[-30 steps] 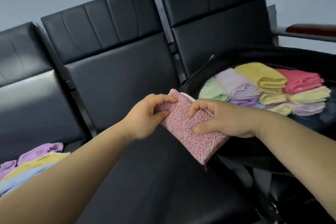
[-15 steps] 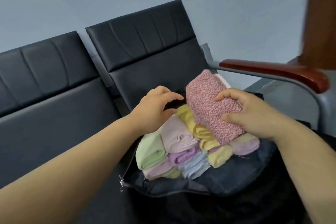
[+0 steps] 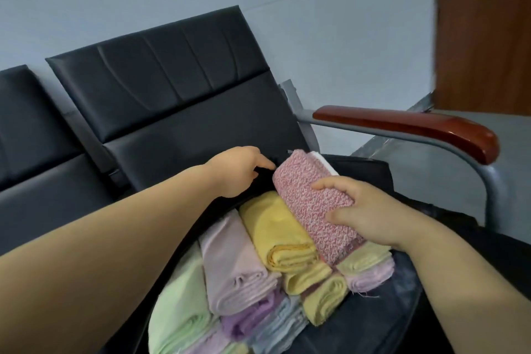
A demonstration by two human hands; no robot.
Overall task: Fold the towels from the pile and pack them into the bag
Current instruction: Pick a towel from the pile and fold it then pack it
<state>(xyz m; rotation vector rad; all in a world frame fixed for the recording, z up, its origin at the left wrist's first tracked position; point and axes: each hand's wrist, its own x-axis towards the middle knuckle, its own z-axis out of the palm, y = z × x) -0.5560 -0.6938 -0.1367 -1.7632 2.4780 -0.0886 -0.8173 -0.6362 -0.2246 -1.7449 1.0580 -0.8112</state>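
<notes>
Far left: black padded chair backrest. The left hand reaches to the far rim of the black soft fabric bag, fingertips at the dark edge. Can't tell if it pinches the rim or only touches it.

In the bag, left to right: light green folded towel, pale pink folded towel, yellow folded terry towel, with smaller folded ones under them. On top lies the pink-and-white speckled folded towel, tilted and touching the yellow one. The right hand grips it, digits curled over its right side. Far right: red-brown wooden armrest.

The step looks like seating this towel. Best to hold the rim back and slide the towel down flat beside the yellow one. Keep the fold pinched until it rests, or it may spring open or shove its neighbours out.
</notes>
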